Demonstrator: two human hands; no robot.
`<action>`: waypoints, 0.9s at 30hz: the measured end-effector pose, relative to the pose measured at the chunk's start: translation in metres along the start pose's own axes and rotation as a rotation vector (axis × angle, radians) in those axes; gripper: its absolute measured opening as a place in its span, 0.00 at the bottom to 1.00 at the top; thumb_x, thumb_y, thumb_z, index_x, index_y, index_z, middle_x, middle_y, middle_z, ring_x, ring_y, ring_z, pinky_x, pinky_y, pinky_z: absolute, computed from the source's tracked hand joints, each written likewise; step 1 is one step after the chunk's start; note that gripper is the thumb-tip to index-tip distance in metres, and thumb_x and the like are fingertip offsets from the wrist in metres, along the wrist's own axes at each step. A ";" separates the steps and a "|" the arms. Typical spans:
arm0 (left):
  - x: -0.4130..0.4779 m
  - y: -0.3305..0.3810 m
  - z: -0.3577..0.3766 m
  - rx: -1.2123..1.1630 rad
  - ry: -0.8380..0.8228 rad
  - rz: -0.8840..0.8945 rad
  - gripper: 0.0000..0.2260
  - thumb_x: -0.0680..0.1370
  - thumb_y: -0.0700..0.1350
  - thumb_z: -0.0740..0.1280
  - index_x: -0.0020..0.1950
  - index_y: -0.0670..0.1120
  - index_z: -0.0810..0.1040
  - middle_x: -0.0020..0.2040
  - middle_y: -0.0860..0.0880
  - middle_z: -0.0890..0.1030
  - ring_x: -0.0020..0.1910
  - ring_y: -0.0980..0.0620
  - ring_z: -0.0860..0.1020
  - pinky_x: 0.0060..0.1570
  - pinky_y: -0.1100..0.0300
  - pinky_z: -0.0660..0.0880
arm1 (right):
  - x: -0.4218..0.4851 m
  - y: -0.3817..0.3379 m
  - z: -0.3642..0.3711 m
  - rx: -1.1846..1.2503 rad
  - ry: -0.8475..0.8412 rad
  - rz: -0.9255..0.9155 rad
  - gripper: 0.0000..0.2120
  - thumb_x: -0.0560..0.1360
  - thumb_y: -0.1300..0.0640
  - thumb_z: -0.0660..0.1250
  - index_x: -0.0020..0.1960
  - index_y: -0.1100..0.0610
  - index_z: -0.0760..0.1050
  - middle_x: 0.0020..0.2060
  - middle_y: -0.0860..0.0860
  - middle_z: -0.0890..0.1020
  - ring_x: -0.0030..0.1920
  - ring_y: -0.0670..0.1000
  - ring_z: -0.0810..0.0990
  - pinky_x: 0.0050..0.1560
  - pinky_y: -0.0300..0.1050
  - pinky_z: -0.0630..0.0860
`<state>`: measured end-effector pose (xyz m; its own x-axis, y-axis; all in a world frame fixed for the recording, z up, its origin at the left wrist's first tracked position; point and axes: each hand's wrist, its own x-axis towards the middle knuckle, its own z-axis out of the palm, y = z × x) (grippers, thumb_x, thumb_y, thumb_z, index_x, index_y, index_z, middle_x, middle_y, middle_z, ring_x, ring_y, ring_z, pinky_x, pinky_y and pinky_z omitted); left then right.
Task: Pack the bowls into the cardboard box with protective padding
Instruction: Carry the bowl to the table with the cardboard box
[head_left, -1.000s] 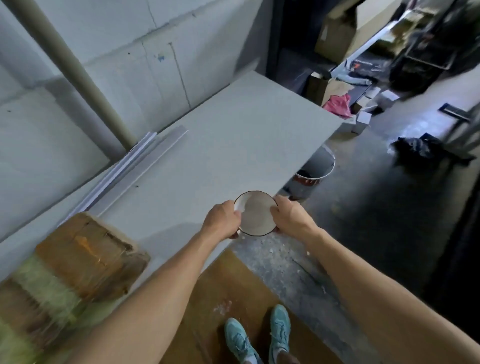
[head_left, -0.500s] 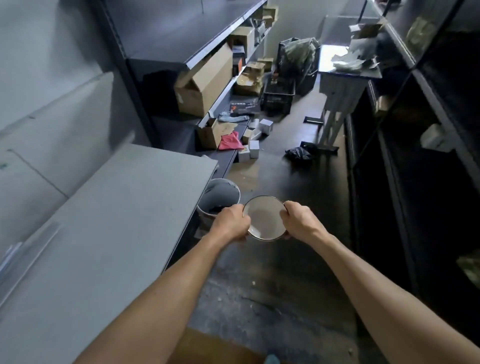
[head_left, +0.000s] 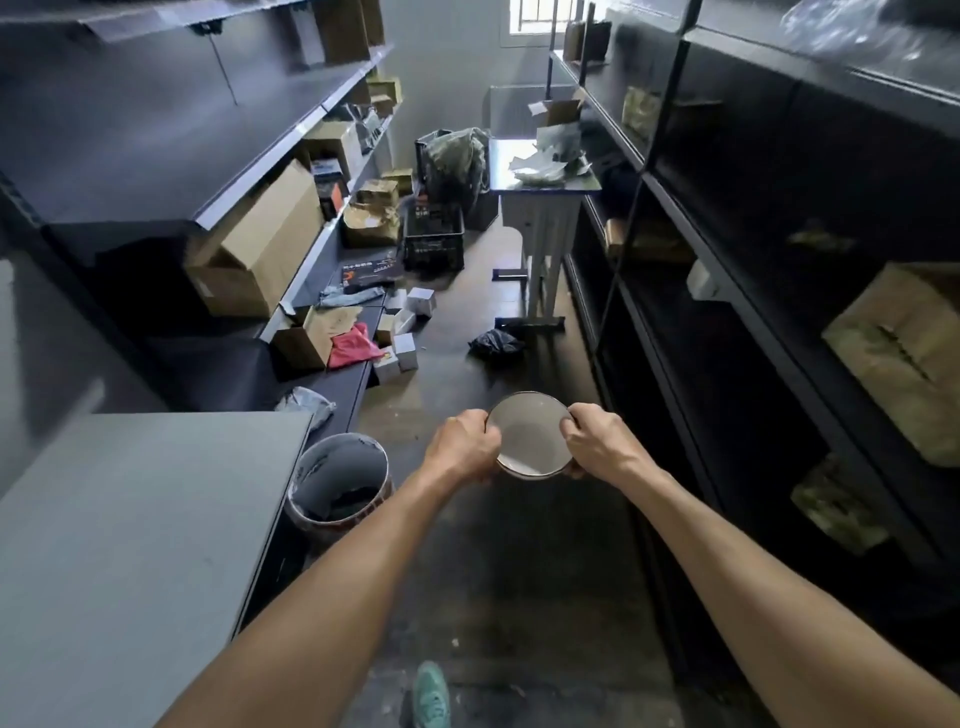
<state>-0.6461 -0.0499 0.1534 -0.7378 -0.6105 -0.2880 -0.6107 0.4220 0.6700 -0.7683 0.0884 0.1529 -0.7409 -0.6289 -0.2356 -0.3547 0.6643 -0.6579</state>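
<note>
Two hands hold one bowl (head_left: 530, 436) at the centre of the frame, above the floor (head_left: 498, 597) of the aisle. Left hand (head_left: 460, 447) grips the bowl's left rim with curled fingers. Right hand (head_left: 597, 441) grips the right rim likewise. At lower left stands a bucket (head_left: 340, 478), just beside a grey table (head_left: 130, 545). Dark shelves (head_left: 779, 312) fill the right of the frame.

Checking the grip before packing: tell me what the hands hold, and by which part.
Both hands hold one pale bowl by its rim: the left hand grips the left side, the right hand the right side.
</note>
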 end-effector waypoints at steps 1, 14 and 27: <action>0.011 -0.001 -0.002 -0.001 -0.004 0.007 0.14 0.80 0.46 0.55 0.49 0.38 0.76 0.42 0.38 0.85 0.44 0.39 0.84 0.49 0.46 0.81 | 0.009 -0.002 0.002 0.002 0.003 0.011 0.12 0.78 0.56 0.54 0.40 0.57 0.71 0.32 0.55 0.83 0.27 0.51 0.83 0.28 0.39 0.72; 0.181 -0.057 -0.099 -0.013 -0.024 0.001 0.15 0.81 0.49 0.56 0.47 0.40 0.75 0.39 0.40 0.85 0.38 0.42 0.85 0.48 0.47 0.82 | 0.171 -0.098 0.049 0.012 -0.010 0.039 0.13 0.78 0.56 0.52 0.40 0.57 0.72 0.28 0.54 0.83 0.25 0.50 0.83 0.27 0.36 0.72; 0.325 -0.048 -0.146 -0.038 -0.015 -0.018 0.16 0.81 0.53 0.56 0.46 0.43 0.75 0.33 0.47 0.84 0.29 0.50 0.83 0.39 0.56 0.82 | 0.326 -0.133 0.045 0.028 -0.032 0.026 0.13 0.77 0.55 0.53 0.43 0.57 0.74 0.29 0.53 0.84 0.26 0.50 0.83 0.35 0.44 0.80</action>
<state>-0.8142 -0.3661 0.1271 -0.7312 -0.6075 -0.3102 -0.6128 0.3852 0.6900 -0.9369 -0.2232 0.1318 -0.7308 -0.6244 -0.2759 -0.3186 0.6694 -0.6711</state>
